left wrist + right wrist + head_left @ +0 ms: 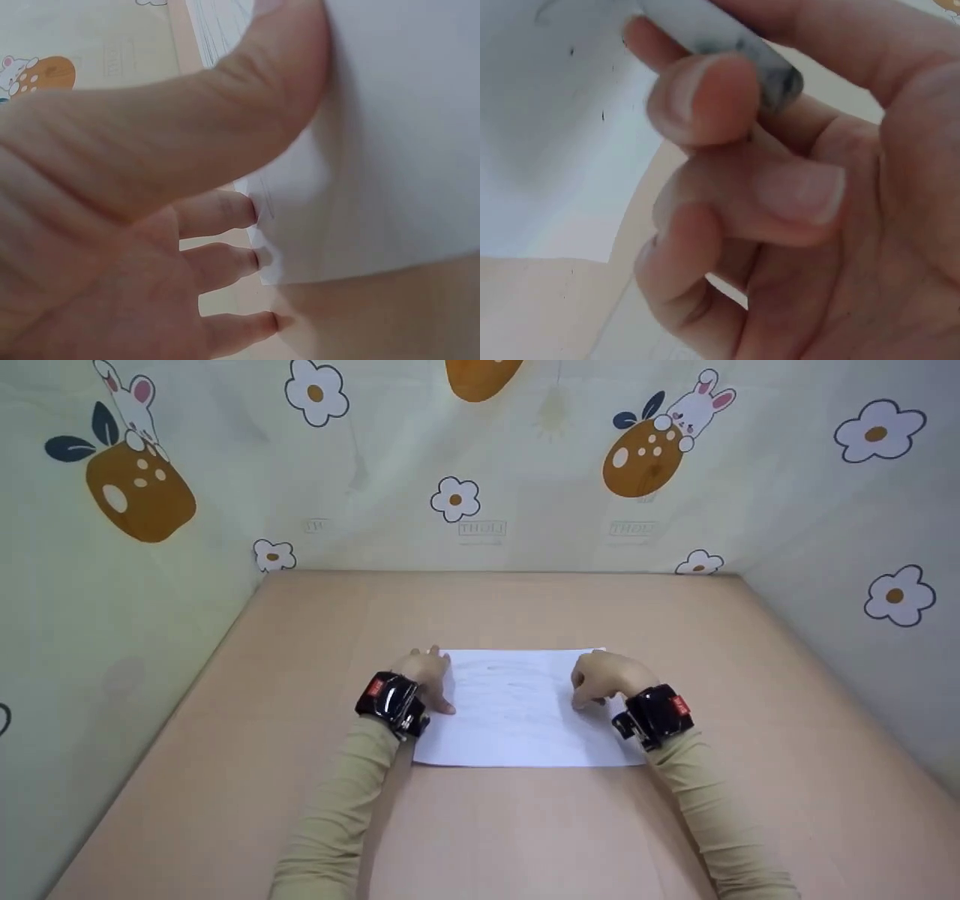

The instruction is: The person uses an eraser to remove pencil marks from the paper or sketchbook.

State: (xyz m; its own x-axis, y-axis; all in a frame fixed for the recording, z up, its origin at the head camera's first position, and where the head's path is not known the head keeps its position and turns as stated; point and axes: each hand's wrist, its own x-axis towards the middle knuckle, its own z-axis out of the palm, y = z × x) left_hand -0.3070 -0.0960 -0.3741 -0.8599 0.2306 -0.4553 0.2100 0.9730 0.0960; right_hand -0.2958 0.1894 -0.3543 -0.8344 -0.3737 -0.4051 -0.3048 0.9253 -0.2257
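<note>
A white sheet of paper (510, 727) lies flat on the table, with faint grey pencil marks on its upper half. My left hand (426, 673) rests on the sheet's left edge, thumb and fingers spread. In the left wrist view, its thumb lies across the paper (405, 150) and fingertips touch the edge. Over the right part of the sheet, my right hand (609, 675) pinches a small white eraser (731, 37) with dark smudges. The fingers hide the eraser in the head view. Small dark crumbs dot the paper in the right wrist view.
The light brown tabletop (517, 825) extends around the sheet. Pale curtains (390, 457) printed with flowers, rabbits and orange fruit enclose the back and sides. Black camera units (394, 703) are strapped on both wrists.
</note>
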